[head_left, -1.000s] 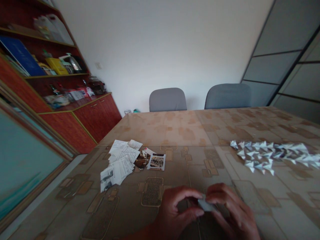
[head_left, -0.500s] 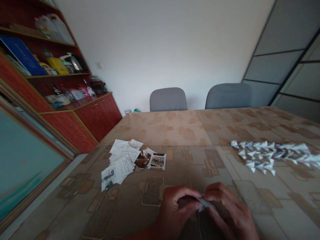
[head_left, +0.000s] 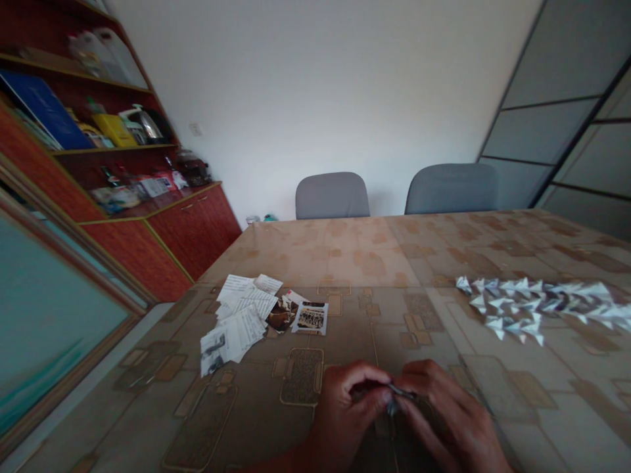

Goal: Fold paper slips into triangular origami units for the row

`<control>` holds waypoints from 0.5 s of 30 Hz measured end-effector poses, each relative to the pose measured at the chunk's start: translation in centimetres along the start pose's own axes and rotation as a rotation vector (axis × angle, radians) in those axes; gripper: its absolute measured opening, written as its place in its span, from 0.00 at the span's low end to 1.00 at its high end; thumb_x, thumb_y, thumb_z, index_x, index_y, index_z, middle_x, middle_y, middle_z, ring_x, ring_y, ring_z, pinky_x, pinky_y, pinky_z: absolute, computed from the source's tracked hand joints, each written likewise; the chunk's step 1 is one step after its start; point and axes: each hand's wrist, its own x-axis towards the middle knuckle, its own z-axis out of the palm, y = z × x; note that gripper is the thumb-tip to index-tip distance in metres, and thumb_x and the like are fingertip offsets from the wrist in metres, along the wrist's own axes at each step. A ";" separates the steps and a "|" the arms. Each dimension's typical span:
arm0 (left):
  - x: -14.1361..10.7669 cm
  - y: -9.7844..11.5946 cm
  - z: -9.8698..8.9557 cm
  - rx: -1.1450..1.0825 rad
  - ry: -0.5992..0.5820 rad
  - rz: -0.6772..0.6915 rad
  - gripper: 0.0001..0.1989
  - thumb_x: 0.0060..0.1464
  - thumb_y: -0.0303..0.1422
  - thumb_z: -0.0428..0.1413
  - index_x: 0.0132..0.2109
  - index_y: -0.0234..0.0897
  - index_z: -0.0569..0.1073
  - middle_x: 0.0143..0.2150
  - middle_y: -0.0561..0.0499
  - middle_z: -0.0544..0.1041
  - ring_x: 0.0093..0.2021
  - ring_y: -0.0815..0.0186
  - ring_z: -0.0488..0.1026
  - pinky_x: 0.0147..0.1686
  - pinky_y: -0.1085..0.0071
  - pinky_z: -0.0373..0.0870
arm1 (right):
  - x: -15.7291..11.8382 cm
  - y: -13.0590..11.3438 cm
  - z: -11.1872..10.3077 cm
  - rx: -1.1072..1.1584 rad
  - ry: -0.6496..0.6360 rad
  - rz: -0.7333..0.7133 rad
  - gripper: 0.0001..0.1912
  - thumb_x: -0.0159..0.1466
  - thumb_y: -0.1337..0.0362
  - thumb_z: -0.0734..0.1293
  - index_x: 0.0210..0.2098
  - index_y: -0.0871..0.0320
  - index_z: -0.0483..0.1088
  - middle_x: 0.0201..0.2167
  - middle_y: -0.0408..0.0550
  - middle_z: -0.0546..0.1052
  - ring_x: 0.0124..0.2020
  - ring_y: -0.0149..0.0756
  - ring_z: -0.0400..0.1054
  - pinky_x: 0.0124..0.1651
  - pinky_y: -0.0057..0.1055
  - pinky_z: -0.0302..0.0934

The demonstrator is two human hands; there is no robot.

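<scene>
A small folded piece of paper (head_left: 393, 406) is pinched between my two hands, low in the head view over the near part of the table. My left hand (head_left: 345, 407) grips its left side between thumb and fingertips. From the right, my right hand (head_left: 444, 407) has its fingertips closed on the other side. Much of the paper is hidden by the fingers. Beyond my left hand lies a loose pile of printed paper pieces (head_left: 239, 322), with a small picture card (head_left: 311, 318) at its right end. Rows of folded paper pieces (head_left: 513, 305) with pointed tips sit at the right.
A patterned cloth covers the table (head_left: 355, 249). Two grey chairs (head_left: 332, 195) stand at its far edge, before a white wall. At the left is a red-brown cabinet (head_left: 192, 223) with bottles, a kettle and a blue folder on its shelves.
The folded paper has turned between my fingers, so its flat pale face shows less and a narrow edge shows more. My fingertips have shifted slightly. The paper pile and rows stay put.
</scene>
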 end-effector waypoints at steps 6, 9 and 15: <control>-0.1 -0.1 0.1 0.025 -0.007 -0.009 0.06 0.48 0.25 0.59 0.34 0.35 0.80 0.30 0.50 0.81 0.32 0.65 0.77 0.34 0.75 0.70 | -0.2 0.1 0.2 -0.017 0.029 0.021 0.09 0.62 0.72 0.63 0.42 0.56 0.66 0.33 0.47 0.74 0.32 0.33 0.73 0.35 0.24 0.70; 0.0 0.0 0.1 0.028 0.002 0.004 0.06 0.47 0.25 0.58 0.33 0.35 0.80 0.30 0.49 0.81 0.31 0.65 0.76 0.34 0.75 0.70 | -0.1 0.1 0.3 -0.003 0.046 0.025 0.09 0.63 0.73 0.63 0.41 0.56 0.66 0.32 0.46 0.74 0.32 0.33 0.73 0.34 0.23 0.69; 0.1 0.3 0.2 0.009 0.007 -0.021 0.04 0.47 0.27 0.59 0.32 0.34 0.79 0.28 0.49 0.80 0.29 0.65 0.75 0.31 0.75 0.68 | 0.0 0.2 0.5 0.026 0.058 0.040 0.07 0.63 0.73 0.63 0.40 0.56 0.67 0.31 0.46 0.74 0.32 0.33 0.74 0.34 0.24 0.70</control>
